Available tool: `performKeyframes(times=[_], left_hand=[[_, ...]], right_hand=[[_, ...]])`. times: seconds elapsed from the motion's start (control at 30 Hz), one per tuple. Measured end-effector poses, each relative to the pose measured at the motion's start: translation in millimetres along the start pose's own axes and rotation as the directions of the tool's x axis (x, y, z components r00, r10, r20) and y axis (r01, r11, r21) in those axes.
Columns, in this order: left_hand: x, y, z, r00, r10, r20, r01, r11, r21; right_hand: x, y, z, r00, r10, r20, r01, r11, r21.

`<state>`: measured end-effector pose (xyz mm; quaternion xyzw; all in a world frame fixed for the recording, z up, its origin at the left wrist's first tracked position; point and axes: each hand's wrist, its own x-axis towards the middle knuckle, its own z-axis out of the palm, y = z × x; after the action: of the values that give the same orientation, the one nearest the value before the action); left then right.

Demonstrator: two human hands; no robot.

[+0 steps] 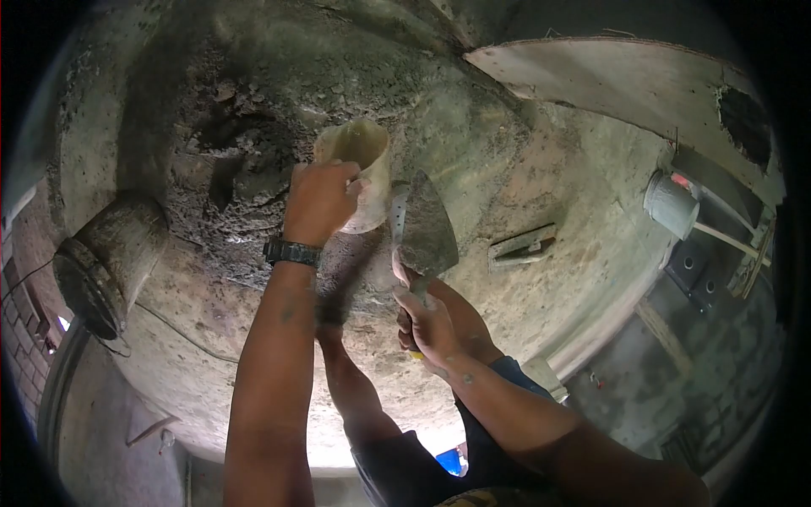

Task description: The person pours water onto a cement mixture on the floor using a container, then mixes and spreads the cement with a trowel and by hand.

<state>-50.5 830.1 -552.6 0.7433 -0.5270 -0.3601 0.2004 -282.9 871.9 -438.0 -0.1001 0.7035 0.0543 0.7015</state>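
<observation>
My left hand, with a dark watch on its wrist, is closed on the rim of a pale, dirt-smeared tub. The tub is tilted with its mouth upward, beside a heap of dark wet mortar. What lies inside the tub I cannot make out. My right hand is wrapped round the handle of a pointed trowel. Its grey, mortar-stained blade points away from me, just right of the tub. Right of the trowel, a float lies on the stained floor.
A large grimy bucket stands at the left, with a thin cable running near it. A worn board extends across the upper right. Another bucket stands at the far right near wooden sticks. My legs are below my hands.
</observation>
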Motion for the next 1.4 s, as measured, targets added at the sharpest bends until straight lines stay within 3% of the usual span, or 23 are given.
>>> performKeyframes(times=[0.4, 0.5, 0.57, 0.77, 0.87, 1.0, 1.17, 1.27, 1.33, 1.4], left_hand=[[-20.3, -23.5, -20.9, 0.987, -0.159, -0.026, 0.161, 0.982, 0.101], [-27.9, -33.9, -19.1, 0.98, -0.199, -0.012, 0.2, 0.979, 0.037], [-32.9, -44.1, -12.4, 0.976, -0.156, -0.153, 0.156, 0.988, -0.013], [-32.5, -54.3, -21.6, 0.934, -0.335, -0.126, 0.336, 0.942, -0.015], [-31.1, -58.5, -28.8, 0.912, -0.397, -0.1, 0.389, 0.917, -0.086], [-32.2, -67.7, -33.0, 0.911, -0.384, -0.149, 0.381, 0.923, -0.049], [-36.9, -48.2, -54.4, 0.856, -0.506, -0.108, 0.492, 0.86, -0.135], [-71.1, -46.5, -51.9, 0.88, -0.421, -0.22, 0.415, 0.907, -0.074], [-101.6, -40.7, -57.7, 0.873, -0.438, -0.214, 0.437, 0.898, -0.059], [-141.4, -39.5, -56.3, 0.847, -0.485, -0.216, 0.489, 0.871, -0.038]], right_hand=[[-1.6, -1.7, 0.7, 1.0, 0.008, 0.018, -0.008, 1.0, -0.02], [-0.9, -0.6, 1.0, 1.0, -0.004, 0.03, 0.005, 0.999, -0.04], [-0.7, -0.2, 1.0, 1.0, -0.001, 0.03, 0.003, 0.999, -0.042], [-2.8, -3.7, 4.1, 0.999, 0.029, 0.033, -0.029, 0.999, -0.019], [-0.2, -2.5, 1.9, 0.998, 0.03, 0.048, -0.029, 0.999, -0.02], [-4.9, -6.5, 8.0, 0.999, 0.006, 0.038, -0.004, 0.999, -0.036], [-5.0, -17.8, 14.2, 0.998, 0.004, 0.06, -0.003, 1.0, -0.022], [0.0, -25.2, 11.4, 0.998, 0.004, 0.065, 0.0, 0.998, -0.056], [6.0, -30.3, 6.7, 0.997, 0.006, 0.072, 0.001, 0.995, -0.099], [7.6, -33.9, 6.4, 0.995, -0.097, 0.004, 0.097, 0.981, -0.167]])
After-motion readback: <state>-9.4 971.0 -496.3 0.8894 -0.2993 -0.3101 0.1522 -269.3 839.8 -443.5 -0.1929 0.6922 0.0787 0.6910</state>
